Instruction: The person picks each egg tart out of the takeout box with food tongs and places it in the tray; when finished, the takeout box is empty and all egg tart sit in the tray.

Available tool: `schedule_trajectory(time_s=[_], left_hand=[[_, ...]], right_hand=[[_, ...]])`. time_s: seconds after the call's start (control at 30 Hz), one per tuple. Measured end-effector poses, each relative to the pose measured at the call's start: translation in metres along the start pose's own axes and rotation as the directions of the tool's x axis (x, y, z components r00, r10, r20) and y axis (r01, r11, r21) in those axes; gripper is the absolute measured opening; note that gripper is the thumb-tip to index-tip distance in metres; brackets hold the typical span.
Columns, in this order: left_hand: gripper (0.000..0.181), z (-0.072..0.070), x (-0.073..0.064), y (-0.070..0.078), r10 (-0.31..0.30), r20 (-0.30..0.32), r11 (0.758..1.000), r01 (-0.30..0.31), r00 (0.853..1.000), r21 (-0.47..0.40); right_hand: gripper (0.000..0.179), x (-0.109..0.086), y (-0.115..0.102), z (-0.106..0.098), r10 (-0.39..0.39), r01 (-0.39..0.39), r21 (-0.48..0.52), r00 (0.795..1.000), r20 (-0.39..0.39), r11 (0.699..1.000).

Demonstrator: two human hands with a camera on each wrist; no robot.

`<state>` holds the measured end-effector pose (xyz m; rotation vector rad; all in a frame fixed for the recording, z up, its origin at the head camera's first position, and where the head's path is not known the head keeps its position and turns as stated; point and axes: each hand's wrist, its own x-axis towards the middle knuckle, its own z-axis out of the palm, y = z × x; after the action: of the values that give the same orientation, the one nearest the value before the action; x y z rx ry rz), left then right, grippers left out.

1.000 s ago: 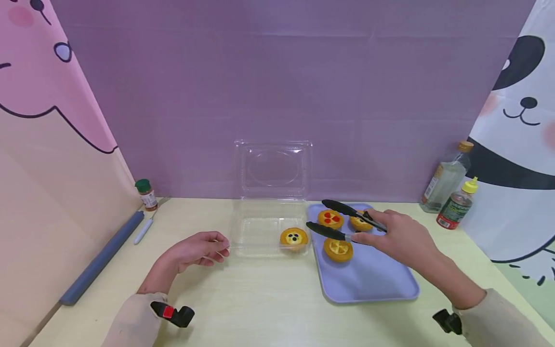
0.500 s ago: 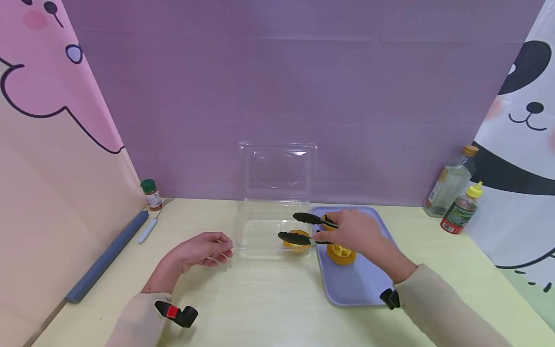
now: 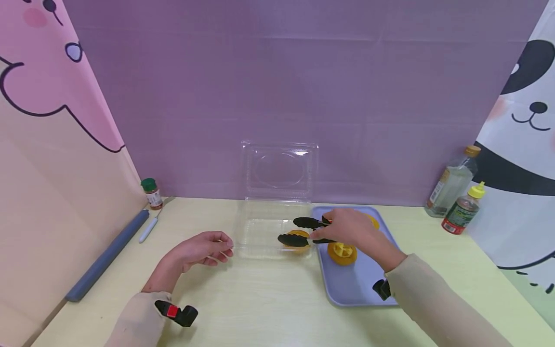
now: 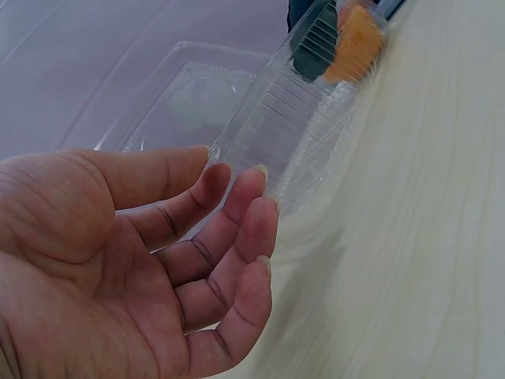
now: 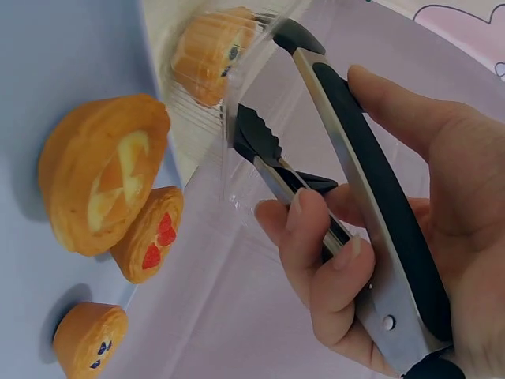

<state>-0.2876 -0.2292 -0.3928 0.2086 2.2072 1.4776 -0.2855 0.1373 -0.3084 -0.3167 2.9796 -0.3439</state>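
A clear plastic clamshell container [image 3: 257, 231] lies with its lid upright at the back. My left hand [image 3: 199, 251] pinches its near left rim between thumb and forefinger, the other fingers loosely bent. My right hand [image 3: 353, 229] grips black-and-steel tongs [image 5: 379, 174], whose arms stand apart. Their tips are over the container's right side, around or above a tart [image 5: 213, 59] with dark berries; I cannot tell if they touch it. On the lilac tray [image 3: 351, 289] sit an orange-fruit tart [image 3: 342, 254], a red-topped tart [image 5: 154, 237] and a blueberry tart [image 5: 91, 339], partly hidden by my right hand in the head view.
A green-capped jar [image 3: 151, 193], a blue-handled tool [image 3: 149, 230] and a long blue roll [image 3: 108, 255] lie at the left. A tall clear bottle [image 3: 453, 183] and a yellow-capped bottle [image 3: 463, 209] stand at the back right. A purple cloth [image 3: 277, 86] hangs behind the table.
My right hand has carried the tongs left from over the tray to the tart in the container, then dipped slightly. My left hand has stayed at the container's rim.
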Motion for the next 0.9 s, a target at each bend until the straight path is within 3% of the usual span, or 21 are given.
schedule_trajectory(time_s=[0.17,0.27,0.47,0.63,0.9], left_hand=[[0.034,0.0,0.0,0.003,-0.006,-0.007,1.0,0.006,1.0,0.001],[0.034,0.0,-0.001,0.004,-0.005,-0.004,1.0,0.005,1.0,0.002],[0.034,-0.001,0.001,0.002,-0.003,-0.011,1.0,0.003,1.0,0.009],[0.033,0.0,0.0,0.001,0.008,0.003,1.0,-0.008,1.0,-0.001],[0.033,0.001,-0.001,-0.001,0.004,-0.009,1.0,-0.004,1.0,-0.01]], right_hand=[[0.069,0.005,-0.004,-0.004,0.031,-0.029,-0.039,0.998,0.057,0.999],[0.066,0.006,-0.004,-0.004,0.031,-0.029,-0.047,0.998,0.063,0.998],[0.048,0.007,-0.001,0.001,0.001,-0.001,-0.04,1.0,0.011,0.999],[0.066,0.011,0.001,0.007,0.007,-0.007,-0.022,1.0,-0.024,1.0],[0.07,0.022,-0.002,0.016,0.007,-0.007,-0.011,0.999,-0.038,1.0]])
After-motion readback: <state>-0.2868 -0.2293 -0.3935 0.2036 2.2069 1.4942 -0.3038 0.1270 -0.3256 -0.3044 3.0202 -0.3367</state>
